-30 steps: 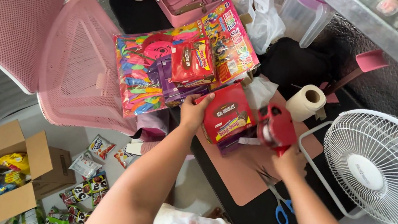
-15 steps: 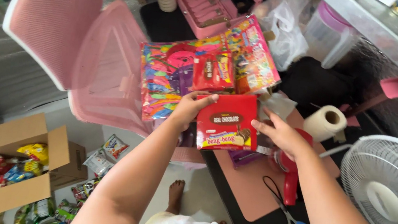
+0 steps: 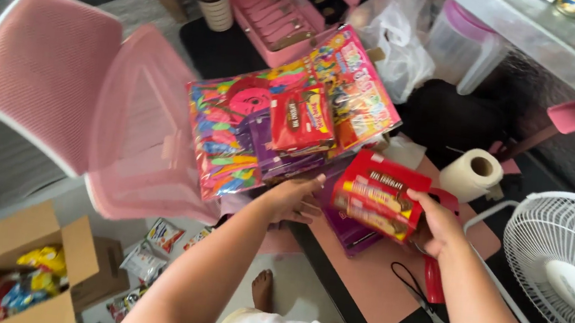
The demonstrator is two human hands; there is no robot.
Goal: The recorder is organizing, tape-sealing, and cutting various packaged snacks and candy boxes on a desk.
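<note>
Sorting snack boxes at the tabletop [image 3: 368,281] appears to be the step in hand: the red chocolate-wafer box [image 3: 380,193] is lifted clear of the pink mat [image 3: 380,268]. The pink mesh chair [image 3: 83,100] stands well off beyond the left hand, the white fan [image 3: 567,269] just outside the right forearm. The stack of colourful packets [image 3: 262,129] lies just ahead of the left hand, and the purple box [image 3: 348,229] lies between the two hands, under the lifted one. The right hand [image 3: 439,220] clasps the red box by its near end, fingers curled over the edge. The left hand [image 3: 292,200] is spread flat against the stack's near edge, holding nothing. Judging from this, the next move calls for a steady carry and a flat place to set it.
</note>
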